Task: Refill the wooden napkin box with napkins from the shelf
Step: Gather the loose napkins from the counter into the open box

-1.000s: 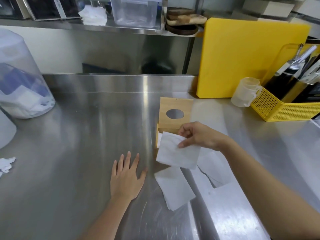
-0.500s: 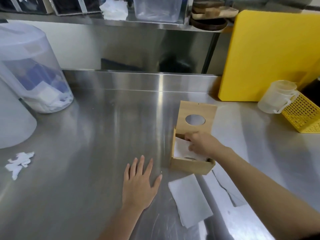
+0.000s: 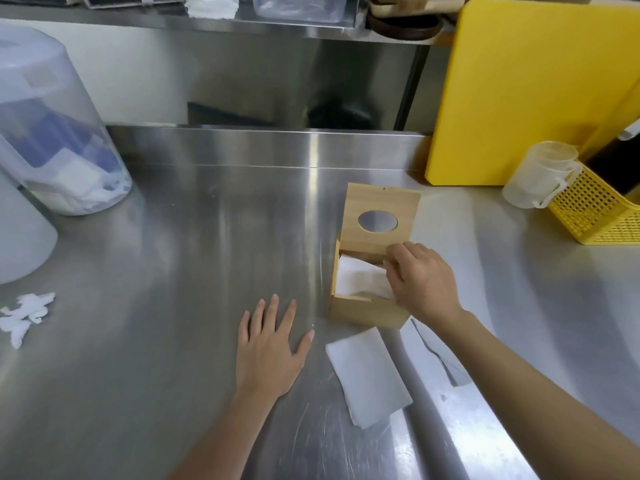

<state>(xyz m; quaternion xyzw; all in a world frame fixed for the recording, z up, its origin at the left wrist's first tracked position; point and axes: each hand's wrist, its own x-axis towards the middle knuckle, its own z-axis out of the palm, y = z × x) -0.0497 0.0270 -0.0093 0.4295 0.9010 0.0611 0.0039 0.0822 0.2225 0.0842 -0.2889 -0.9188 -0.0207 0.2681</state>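
The wooden napkin box [image 3: 367,311] stands on the steel counter, its lid [image 3: 379,220] with a round hole tilted up at the back. A white napkin [image 3: 360,278] lies inside the box. My right hand [image 3: 424,280] rests over the box's right side, fingers curled onto that napkin and touching the lid's lower edge. Flat on the counter left of the box lies my left hand [image 3: 268,351], fingers spread and holding nothing. In front of the box a second white napkin [image 3: 369,374] lies loose. More napkins [image 3: 211,5] sit on the shelf above.
Two translucent containers [image 3: 55,133] stand at the left, with torn paper scraps [image 3: 26,315] near them. A yellow cutting board [image 3: 530,88] leans at the back right beside a plastic measuring cup [image 3: 540,174] and a yellow basket [image 3: 595,209]. A clear tub [image 3: 301,6] sits on the shelf.
My right hand carried the napkin from above the counter down into the box and now presses it in near the lid. The left hand stayed flat; the view shifted left.
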